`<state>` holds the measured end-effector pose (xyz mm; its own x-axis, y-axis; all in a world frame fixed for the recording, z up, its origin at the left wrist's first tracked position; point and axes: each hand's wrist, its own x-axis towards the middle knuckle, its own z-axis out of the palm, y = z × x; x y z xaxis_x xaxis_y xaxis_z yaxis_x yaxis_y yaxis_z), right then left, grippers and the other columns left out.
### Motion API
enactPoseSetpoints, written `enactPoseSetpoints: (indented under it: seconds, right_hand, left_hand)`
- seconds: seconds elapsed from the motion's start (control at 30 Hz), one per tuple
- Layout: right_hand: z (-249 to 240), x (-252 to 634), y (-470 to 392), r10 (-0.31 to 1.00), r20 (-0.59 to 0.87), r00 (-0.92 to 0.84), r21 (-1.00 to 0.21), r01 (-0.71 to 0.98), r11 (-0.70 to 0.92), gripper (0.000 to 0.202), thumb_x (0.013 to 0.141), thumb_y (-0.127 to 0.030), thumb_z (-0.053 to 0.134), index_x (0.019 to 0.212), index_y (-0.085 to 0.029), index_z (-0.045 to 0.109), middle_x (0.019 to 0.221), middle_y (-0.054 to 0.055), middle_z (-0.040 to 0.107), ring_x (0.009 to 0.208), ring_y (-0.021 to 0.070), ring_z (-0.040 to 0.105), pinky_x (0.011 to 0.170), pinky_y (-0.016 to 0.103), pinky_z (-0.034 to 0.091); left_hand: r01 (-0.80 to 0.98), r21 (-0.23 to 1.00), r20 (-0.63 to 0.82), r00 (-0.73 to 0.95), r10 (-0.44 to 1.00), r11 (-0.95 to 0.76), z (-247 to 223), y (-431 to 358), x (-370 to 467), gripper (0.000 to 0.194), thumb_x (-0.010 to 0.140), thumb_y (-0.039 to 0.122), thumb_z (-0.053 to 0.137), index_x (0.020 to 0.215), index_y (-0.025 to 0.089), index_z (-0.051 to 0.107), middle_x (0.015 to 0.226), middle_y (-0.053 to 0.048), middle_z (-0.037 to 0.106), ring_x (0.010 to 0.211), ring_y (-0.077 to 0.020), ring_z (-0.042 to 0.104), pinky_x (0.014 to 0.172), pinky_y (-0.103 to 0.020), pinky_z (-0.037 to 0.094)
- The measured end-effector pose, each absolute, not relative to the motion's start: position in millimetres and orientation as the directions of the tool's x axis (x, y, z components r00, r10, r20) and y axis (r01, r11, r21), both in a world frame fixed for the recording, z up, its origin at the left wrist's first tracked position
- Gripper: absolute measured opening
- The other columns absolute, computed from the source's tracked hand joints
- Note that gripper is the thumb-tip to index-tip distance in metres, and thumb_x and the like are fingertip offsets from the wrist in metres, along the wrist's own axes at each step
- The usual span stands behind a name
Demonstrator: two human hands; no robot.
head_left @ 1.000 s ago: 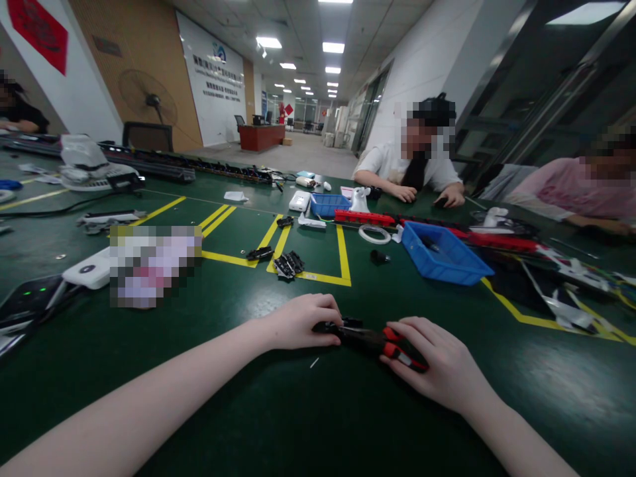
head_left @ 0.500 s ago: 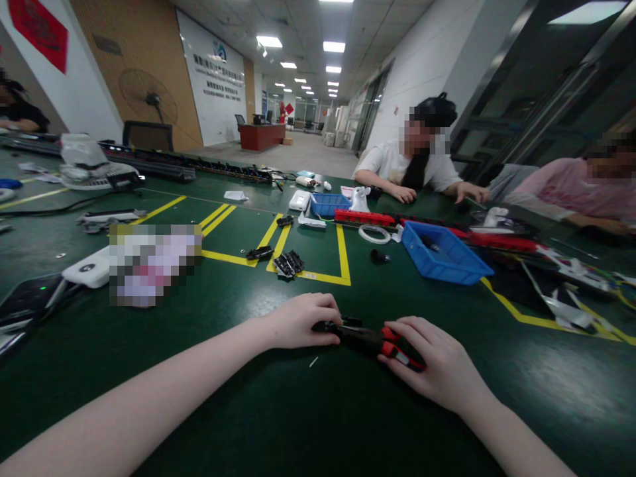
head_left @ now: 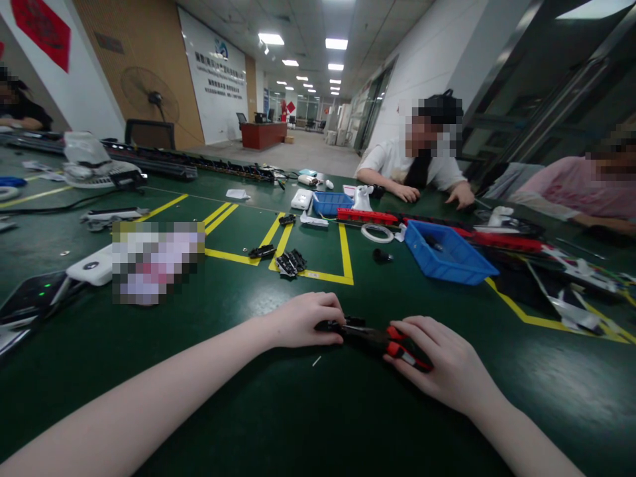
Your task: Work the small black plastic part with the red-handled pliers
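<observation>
My right hand [head_left: 440, 361] is closed round the red handles of a pair of pliers [head_left: 395, 343], whose dark jaws point left. In my left hand [head_left: 311, 321] is a small black part [head_left: 354, 322], pinched between thumb and fingers and partly covered by them. The jaws reach up to this part beside my left fingertips; whether they grip it I cannot tell. A thin white sliver [head_left: 317, 361] lies on the green table just below my left hand.
Beyond my hands lie several small black parts [head_left: 291, 263] near yellow tape lines. A blue bin [head_left: 447, 258] holding dark pieces stands at right, with a white ring [head_left: 376, 233] beside it. A power bank [head_left: 89, 267] lies left. A co-worker [head_left: 410, 165] sits across the table.
The view has shifted slightly, so everything sits a little differently in the frame. Both hands keep their hold on the pliers and the black part. The co-worker's hand across the table has moved a little.
</observation>
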<state>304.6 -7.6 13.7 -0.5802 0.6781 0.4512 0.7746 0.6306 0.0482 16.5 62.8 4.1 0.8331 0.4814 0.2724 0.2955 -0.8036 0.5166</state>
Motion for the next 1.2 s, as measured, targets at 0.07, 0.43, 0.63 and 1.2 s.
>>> enactPoseSetpoints:
  seconds: [0.07,0.43,0.63,1.2]
  right_hand:
    - [12.7,304.0,-7.3,0.681,0.449,-0.579,0.041,0.775,0.631,0.035,0.083,-0.037,0.063,0.112,-0.018,0.061,0.101,0.011,0.067,0.085,0.0213,0.065,0.071,0.033,0.055]
    - [10.5,305.9,-5.7,0.660,0.471,-0.585,0.080,0.774,0.628,0.039,0.082,-0.038,0.064,0.114,-0.015,0.061,0.102,0.012,0.066,0.088,0.0222,0.064,0.071,0.034,0.053]
    - [11.4,309.6,-6.5,0.636,0.493,-0.594,0.120,0.770,0.626,0.040,0.082,-0.036,0.065,0.116,-0.015,0.060,0.104,0.012,0.066,0.090,0.0229,0.063,0.073,0.034,0.052]
    - [9.4,311.1,-5.4,0.631,0.502,-0.591,0.120,0.771,0.626,0.041,0.082,-0.037,0.065,0.116,-0.015,0.060,0.105,0.012,0.066,0.090,0.0225,0.064,0.073,0.034,0.052]
  left_hand:
    - [0.294,0.514,0.279,0.831,0.481,-0.806,2.8,63.4,16.6,0.022,0.086,0.032,0.066,0.103,0.018,0.064,0.110,-0.006,0.059,0.094,-0.0184,0.059,0.079,-0.029,0.047]
    - [0.295,0.518,0.270,0.834,0.481,-0.803,5.5,62.6,16.2,0.021,0.086,0.031,0.066,0.102,0.018,0.064,0.108,-0.006,0.059,0.095,-0.0187,0.060,0.078,-0.029,0.047]
    - [0.292,0.527,0.270,0.833,0.483,-0.798,4.5,63.2,15.9,0.021,0.086,0.031,0.066,0.102,0.018,0.065,0.110,-0.006,0.059,0.096,-0.0186,0.060,0.081,-0.030,0.048]
    - [0.292,0.544,0.262,0.831,0.490,-0.786,3.0,64.3,15.5,0.022,0.085,0.030,0.067,0.103,0.019,0.065,0.110,-0.006,0.059,0.096,-0.0179,0.060,0.081,-0.029,0.048]
